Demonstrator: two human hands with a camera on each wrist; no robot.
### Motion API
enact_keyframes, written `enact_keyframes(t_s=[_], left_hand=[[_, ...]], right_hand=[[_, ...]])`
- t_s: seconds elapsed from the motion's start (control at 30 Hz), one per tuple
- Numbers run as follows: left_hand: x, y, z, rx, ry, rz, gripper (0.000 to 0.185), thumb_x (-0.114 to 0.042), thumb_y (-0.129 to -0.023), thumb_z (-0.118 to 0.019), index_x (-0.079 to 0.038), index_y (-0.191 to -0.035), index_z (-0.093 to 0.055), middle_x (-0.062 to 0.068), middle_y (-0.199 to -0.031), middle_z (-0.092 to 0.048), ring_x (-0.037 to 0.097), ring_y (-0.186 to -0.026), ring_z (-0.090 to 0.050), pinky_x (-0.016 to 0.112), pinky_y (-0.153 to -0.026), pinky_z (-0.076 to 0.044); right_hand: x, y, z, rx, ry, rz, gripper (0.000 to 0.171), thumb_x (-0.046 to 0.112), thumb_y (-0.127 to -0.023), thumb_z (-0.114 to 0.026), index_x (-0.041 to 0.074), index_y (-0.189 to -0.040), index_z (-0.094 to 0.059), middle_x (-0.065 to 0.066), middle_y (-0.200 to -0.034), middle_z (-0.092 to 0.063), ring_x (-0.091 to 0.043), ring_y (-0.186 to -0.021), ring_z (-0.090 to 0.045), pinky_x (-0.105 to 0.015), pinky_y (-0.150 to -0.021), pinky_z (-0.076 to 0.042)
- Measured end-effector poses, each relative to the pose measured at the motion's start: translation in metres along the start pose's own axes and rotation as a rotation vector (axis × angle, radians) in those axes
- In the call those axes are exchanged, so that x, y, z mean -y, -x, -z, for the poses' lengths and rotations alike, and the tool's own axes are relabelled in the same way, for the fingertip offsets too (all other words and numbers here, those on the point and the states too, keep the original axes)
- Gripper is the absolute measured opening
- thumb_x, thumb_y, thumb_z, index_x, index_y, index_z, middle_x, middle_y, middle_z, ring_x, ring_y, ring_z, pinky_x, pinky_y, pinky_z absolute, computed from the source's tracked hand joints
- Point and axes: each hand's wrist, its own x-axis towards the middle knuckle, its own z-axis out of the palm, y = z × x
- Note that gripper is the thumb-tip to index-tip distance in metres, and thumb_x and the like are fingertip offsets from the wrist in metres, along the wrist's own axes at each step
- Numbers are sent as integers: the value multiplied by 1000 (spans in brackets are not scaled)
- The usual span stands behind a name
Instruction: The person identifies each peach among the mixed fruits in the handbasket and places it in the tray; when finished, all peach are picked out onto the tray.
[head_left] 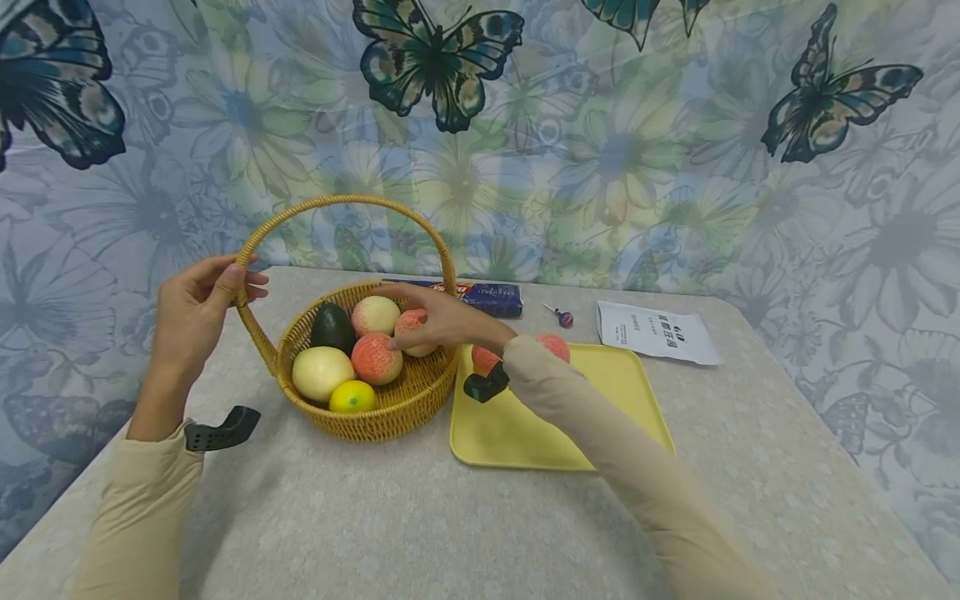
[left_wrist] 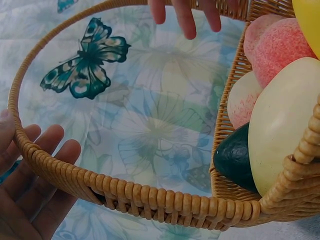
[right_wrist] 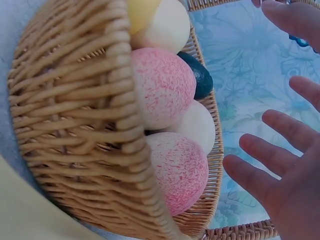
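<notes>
My left hand point(head_left: 197, 308) holds the side of the arched handle point(head_left: 352, 200) of a wicker basket point(head_left: 367, 427) between thumb and fingers. My right hand point(head_left: 438, 321) reaches over the basket's right side with fingers spread point(right_wrist: 285, 145), holding nothing and apart from the fruit in the right wrist view. Inside the basket are three pink-and-cream peaches point(head_left: 377, 359), a dark green avocado point(head_left: 332, 327), a large pale yellow fruit point(head_left: 322, 373) and a yellow lemon point(head_left: 352, 397). In the head view my hand partly covers the rightmost peach point(head_left: 416, 323).
Beside the basket lies a yellow tray point(head_left: 525, 437); reddish fruits point(head_left: 555, 345) on it are partly hidden by my right arm. Behind are a dark blue box point(head_left: 491, 298), a lollipop point(head_left: 562, 317) and a white printed packet point(head_left: 657, 332). A butterfly-patterned cloth point(head_left: 465, 192) hangs behind the table.
</notes>
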Motion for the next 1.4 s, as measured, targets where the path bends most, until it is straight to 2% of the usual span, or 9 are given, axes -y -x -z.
enact_keyframes(t_s=[0.1,0.4,0.67,0.9,1.13,1.4], left_hand=[[0,0,1,2,16,-6,32,-20,-99,-52,0,-122,-63,-9,-89,-69,4,-80,-68,11,-76,-51],[1,0,3,-3,50,-19,31,-16,-98,-53,0,-122,-63,-7,-90,-70,5,-80,-68,11,-77,-51],[1,1,2,-8,53,-17,31,-17,-98,-54,0,-122,-63,-8,-90,-70,5,-79,-68,11,-77,-51],[2,1,0,-7,77,-23,31,-16,-98,-54,1,-122,-63,-8,-90,-70,5,-79,-69,11,-77,-51],[1,3,-2,-16,17,-26,31,-17,-98,-53,0,-122,-63,-10,-89,-69,4,-79,-68,11,-77,-51],[1,3,-2,-10,19,-23,31,-17,-99,-53,0,-122,-63,-10,-90,-69,4,-79,-68,10,-77,-51]], right_hand=[[-1,-6,0,29,14,-9,73,27,-88,-69,22,-150,-31,1,-155,-29,-27,-141,-31,-46,-111,-33],[2,-27,0,113,106,-44,69,23,-87,-71,17,-147,-37,-7,-153,-31,-26,-141,-30,-36,-112,-31],[3,-39,-5,154,119,-54,62,17,-88,-70,10,-143,-42,-11,-149,-36,-26,-138,-33,-36,-112,-33],[-1,-44,-7,147,146,-98,60,18,-89,-69,11,-143,-43,-9,-146,-41,-23,-133,-41,-25,-105,-39],[-6,-43,-10,171,194,-135,61,21,-90,-68,12,-144,-42,-10,-143,-44,-27,-127,-48,-26,-97,-45],[-4,-46,-14,222,119,-160,61,18,-90,-69,10,-144,-43,-12,-149,-38,-28,-134,-41,-26,-102,-40]])
